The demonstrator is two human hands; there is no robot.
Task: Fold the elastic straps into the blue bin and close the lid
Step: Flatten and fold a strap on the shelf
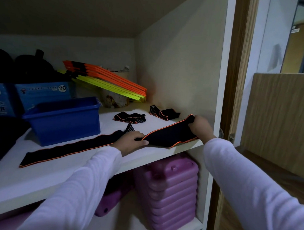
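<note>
While my left hand (131, 140) pinches the long strap (85, 146) mid-length on the shelf (37, 179), my right hand (200, 126) grips its end.

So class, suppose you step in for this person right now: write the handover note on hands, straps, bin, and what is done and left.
Left hand pinches the long strap at its fold; right hand grips its raised end.
Two folded straps lie on the shelf, behind the long one.
Blue bin stands open at left; no strap visible inside, no lid in view.
Left: finish this fold, load all three, find the lid, close.
</note>
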